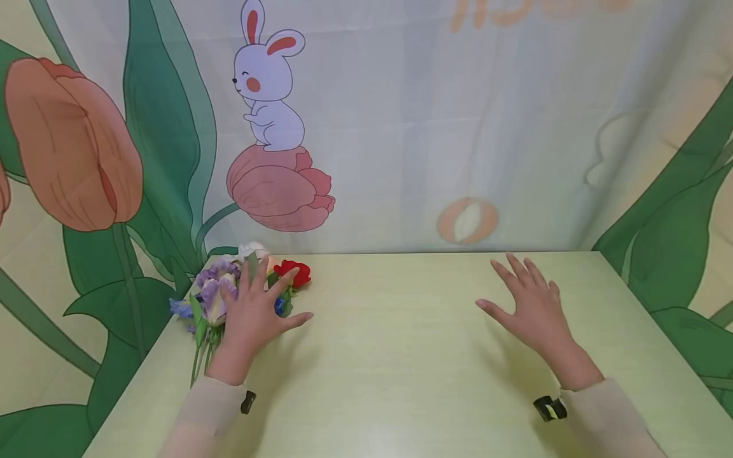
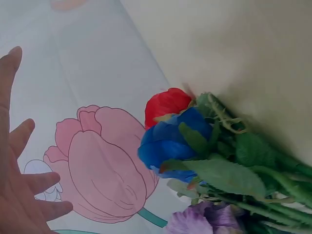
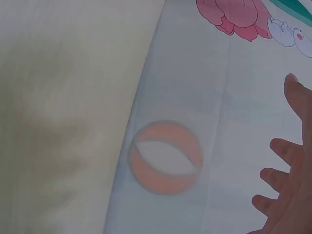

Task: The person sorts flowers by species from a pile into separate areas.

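On the left side of the table lies a bunch of artificial flowers with green stems. Among them are a red rose (image 1: 294, 272), a blue rose (image 2: 178, 139) and purple flowers (image 1: 214, 296). My left hand (image 1: 252, 312) hovers over the bunch in the head view, fingers spread and holding nothing; it hides part of the flowers. In the left wrist view its fingers stand apart from the blooms. My right hand (image 1: 532, 312) is raised over the right part of the table with its fingers spread, and nothing is in it.
The pale wooden table (image 1: 389, 356) ends at the back against a hanging cloth (image 1: 389, 127) printed with a rabbit, tulips and leaves. A dark strap piece (image 1: 550, 408) sits at the right sleeve (image 1: 607, 413), another at the left sleeve.
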{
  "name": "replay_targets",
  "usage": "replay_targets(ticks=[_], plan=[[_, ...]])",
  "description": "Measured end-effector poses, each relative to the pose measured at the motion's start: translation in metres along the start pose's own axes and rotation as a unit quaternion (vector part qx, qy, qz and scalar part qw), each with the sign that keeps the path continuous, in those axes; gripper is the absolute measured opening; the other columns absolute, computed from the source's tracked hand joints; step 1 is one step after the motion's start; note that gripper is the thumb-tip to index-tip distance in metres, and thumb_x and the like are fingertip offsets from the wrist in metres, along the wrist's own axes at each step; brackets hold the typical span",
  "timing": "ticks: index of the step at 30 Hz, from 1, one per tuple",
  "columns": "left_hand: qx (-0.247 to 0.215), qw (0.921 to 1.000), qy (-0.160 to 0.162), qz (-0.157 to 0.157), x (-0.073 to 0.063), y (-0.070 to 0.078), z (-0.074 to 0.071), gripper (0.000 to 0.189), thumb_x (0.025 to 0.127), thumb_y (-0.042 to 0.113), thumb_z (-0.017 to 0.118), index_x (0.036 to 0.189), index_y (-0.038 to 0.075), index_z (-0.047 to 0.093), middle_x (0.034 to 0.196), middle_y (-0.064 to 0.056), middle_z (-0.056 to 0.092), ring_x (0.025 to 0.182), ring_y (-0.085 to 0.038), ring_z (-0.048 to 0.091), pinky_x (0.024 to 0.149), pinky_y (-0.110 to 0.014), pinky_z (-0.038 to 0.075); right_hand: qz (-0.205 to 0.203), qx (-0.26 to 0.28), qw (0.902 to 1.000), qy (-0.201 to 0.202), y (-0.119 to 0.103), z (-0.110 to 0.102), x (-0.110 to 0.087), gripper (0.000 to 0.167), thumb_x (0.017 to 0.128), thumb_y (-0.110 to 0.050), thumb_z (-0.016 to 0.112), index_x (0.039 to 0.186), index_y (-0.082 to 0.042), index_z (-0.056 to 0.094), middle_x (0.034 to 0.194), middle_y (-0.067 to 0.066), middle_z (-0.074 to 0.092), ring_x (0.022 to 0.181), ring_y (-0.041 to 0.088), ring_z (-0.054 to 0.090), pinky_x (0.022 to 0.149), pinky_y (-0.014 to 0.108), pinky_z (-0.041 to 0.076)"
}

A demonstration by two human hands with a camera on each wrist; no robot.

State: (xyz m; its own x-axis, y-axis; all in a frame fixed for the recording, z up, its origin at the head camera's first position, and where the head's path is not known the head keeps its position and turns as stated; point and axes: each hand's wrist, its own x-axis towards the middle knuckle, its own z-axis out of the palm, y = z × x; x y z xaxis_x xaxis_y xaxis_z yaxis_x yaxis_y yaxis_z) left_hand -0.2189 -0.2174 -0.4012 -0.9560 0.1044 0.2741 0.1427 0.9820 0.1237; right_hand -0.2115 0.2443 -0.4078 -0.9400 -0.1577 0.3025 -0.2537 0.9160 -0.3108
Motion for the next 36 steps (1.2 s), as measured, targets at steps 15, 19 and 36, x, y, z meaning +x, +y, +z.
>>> replay_targets(ticks=[15, 19, 36], plan=[[-0.085, 0.9951, -0.001, -0.05, -0.043, -0.039, -0.002, 0.055, 0.096, 0.032, 0.07, 0.141, 0.002, 0.059, 0.137, -0.029, 0.062, 0.124, -0.049, 0.06, 0.098, -0.064, 0.052, -0.027, 0.126, 0.9916, 0.01, -0.006, 0.023, -0.027, 0.063, 0.095, -0.032, 0.072, 0.147, -0.003, 0.05, 0.156, 0.025, 0.045, 0.142, 0.05, 0.04, 0.107, 0.072, 0.039], [-0.109, 0.9889, -0.042, -0.092, -0.052, -0.056, 0.001, 0.048, 0.101, 0.025, 0.061, 0.14, -0.003, 0.057, 0.136, -0.032, 0.062, 0.122, -0.051, 0.061, 0.094, -0.063, 0.053, -0.02, 0.14, 0.99, 0.003, -0.008, 0.024, -0.031, 0.057, 0.097, -0.031, 0.071, 0.143, -0.002, 0.054, 0.15, 0.025, 0.051, 0.139, 0.049, 0.045, 0.108, 0.069, 0.04], [-0.122, 0.9686, -0.119, -0.181, -0.038, -0.099, 0.03, 0.03, 0.1, 0.01, 0.059, 0.113, -0.014, 0.07, 0.112, -0.032, 0.071, 0.091, -0.044, 0.07, 0.077, -0.053, 0.058, -0.002, 0.189, 0.9819, -0.012, -0.02, 0.037, -0.032, 0.038, 0.099, -0.022, 0.067, 0.131, -0.002, 0.063, 0.138, 0.022, 0.062, 0.123, 0.043, 0.061, 0.094, 0.062, 0.054]])
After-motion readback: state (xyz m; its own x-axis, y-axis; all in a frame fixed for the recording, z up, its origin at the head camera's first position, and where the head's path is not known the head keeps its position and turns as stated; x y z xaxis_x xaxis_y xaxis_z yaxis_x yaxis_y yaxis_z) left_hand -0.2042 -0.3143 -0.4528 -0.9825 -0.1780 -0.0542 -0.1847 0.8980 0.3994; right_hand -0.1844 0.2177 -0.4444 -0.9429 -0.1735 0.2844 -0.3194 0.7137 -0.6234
